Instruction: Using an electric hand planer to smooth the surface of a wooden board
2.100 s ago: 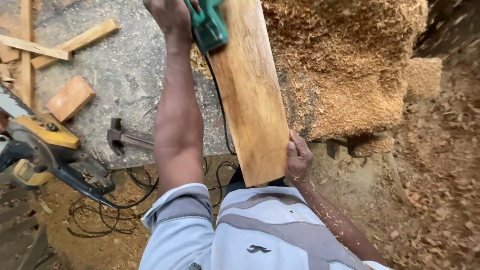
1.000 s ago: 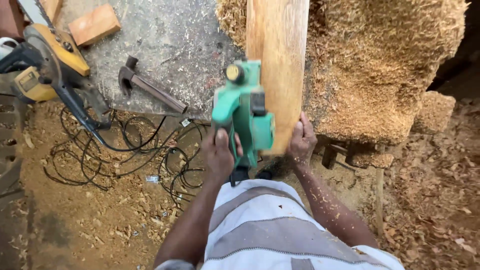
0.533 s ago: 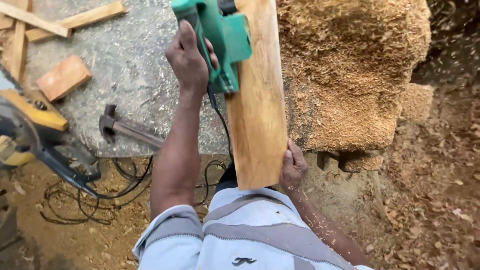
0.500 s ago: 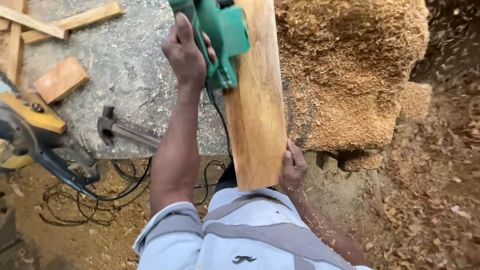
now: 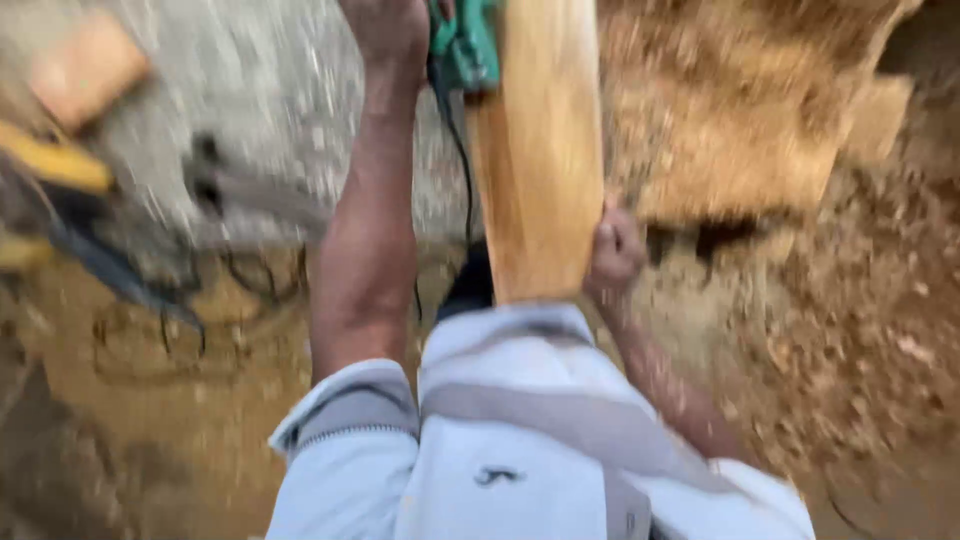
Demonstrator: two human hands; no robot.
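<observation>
Wooden plank (image 5: 540, 170) lying lengthwise before the person, green power planer (image 5: 465, 45) on its far left edge, left hand (image 5: 385, 25) closed around planer, right hand (image 5: 612, 250) gripping plank's near right edge, frame blurred.

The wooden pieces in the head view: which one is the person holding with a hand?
The long plank in the middle: the right hand grips its near edge, and the green power tool sits on it. The small block at the upper left lies untouched.
</observation>
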